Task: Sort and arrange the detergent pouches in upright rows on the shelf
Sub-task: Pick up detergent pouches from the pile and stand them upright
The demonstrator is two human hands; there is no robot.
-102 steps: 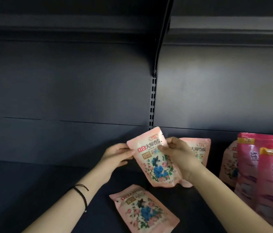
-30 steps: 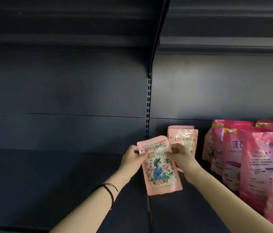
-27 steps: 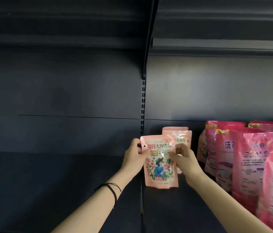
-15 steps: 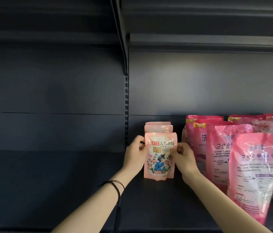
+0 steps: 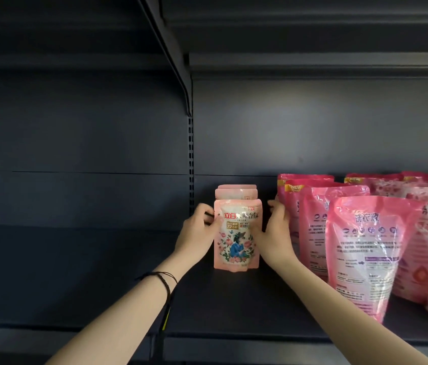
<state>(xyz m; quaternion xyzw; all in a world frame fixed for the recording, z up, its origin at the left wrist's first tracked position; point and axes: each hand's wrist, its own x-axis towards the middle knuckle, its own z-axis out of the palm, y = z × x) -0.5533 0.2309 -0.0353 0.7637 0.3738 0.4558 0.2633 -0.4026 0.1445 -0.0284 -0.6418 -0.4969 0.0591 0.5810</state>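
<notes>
Shelf (image 5: 234, 306): dark, large pink pouches (image 5: 365, 248) ranked at right.
Small pouch (image 5: 236, 241): upright, front of a short row left of them.
Left hand (image 5: 197, 235), right hand (image 5: 273, 235): each pinches a side edge.
Risk: released leaning, it may topple forward.

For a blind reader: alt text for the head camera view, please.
A left hand and right hand hold a small floral pouch upright on a dark shelf, fronting two matching pouches. Larger pink pouches stand to its right.
</notes>
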